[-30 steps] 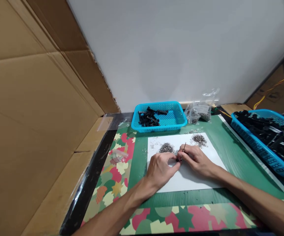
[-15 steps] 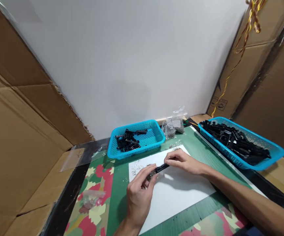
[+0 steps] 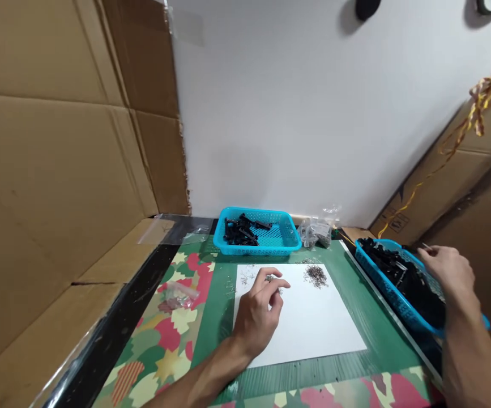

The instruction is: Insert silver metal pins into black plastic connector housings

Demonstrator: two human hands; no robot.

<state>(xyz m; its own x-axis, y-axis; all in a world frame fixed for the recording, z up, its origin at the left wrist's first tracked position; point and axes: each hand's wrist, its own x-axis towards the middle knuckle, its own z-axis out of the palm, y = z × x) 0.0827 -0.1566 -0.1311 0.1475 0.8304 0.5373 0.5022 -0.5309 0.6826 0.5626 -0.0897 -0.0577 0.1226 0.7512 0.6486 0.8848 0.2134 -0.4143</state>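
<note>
My left hand (image 3: 260,314) hovers over the left part of a white sheet (image 3: 313,328), its fingers curved and apart, with nothing seen in them. Partly behind its fingers lies a small heap of tiny metal parts (image 3: 269,279). Off to the right, my right hand (image 3: 451,272) is at the far side of the right blue basket (image 3: 415,314). Its fingertips are pinched on what looks like a slim black plastic part (image 3: 410,249) with a pale glint; its outline blends with the pile. That basket holds many similar black plastic parts (image 3: 398,272).
A second blue basket (image 3: 257,249) with several black parts stands at the back. Plastic bags of small metal pieces (image 3: 316,233) sit beside it. A darker heap of tiny parts (image 3: 315,276) lies on the sheet's far right. Cardboard walls (image 3: 58,170) flank the table.
Both hands held a black part together over the sheet. Now my right hand has moved right to the basket, and my left hand has opened over the sheet. The view has turned too.
</note>
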